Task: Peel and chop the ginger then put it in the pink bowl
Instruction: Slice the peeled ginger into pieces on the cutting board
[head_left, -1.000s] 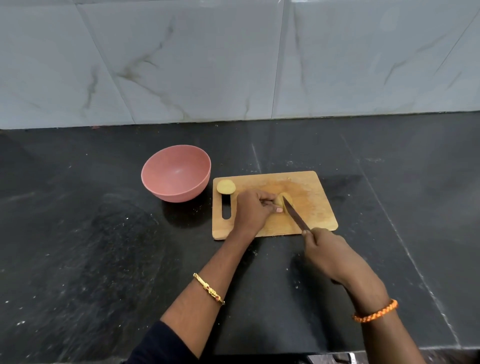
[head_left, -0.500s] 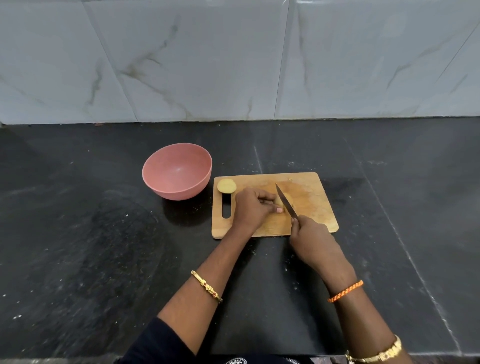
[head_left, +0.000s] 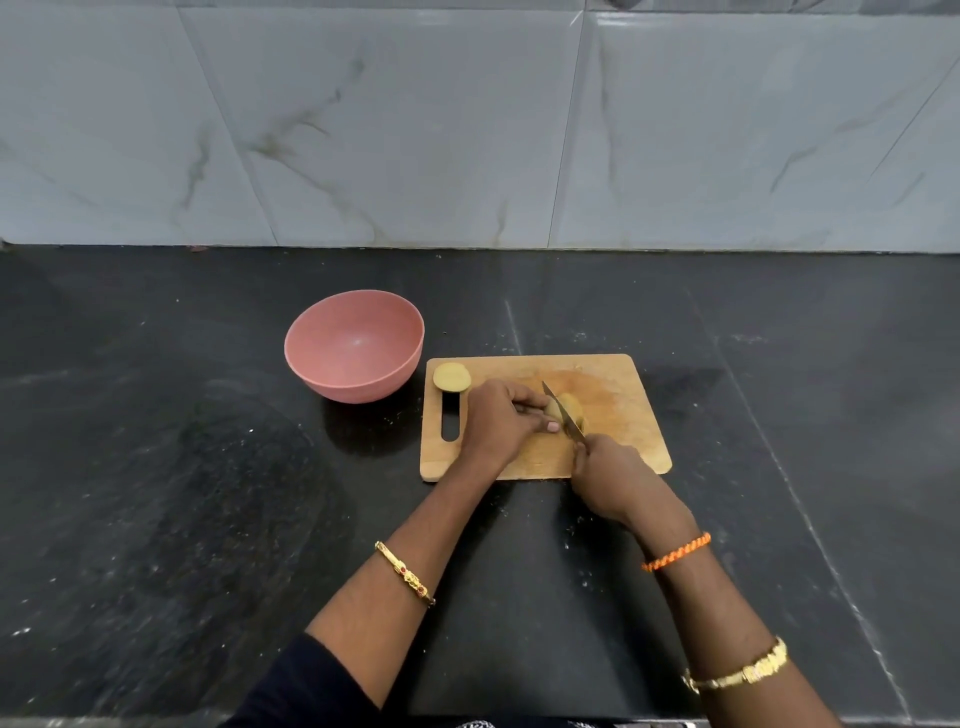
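At frame centre, my left hand (head_left: 501, 423) pinches the yellowish peeled ginger piece (head_left: 563, 410) on the rectangular wooden cutting board (head_left: 618, 410); my right hand (head_left: 613, 475) grips the steel-bladed knife (head_left: 563, 413). The round pink bowl (head_left: 354, 345) sits just left of the board's edge.

The knife (head_left: 563, 415) handle is hidden inside the right hand (head_left: 613, 475). The left hand (head_left: 501, 423) covers part of the ginger (head_left: 569, 408).

no readable text, labels or numbers
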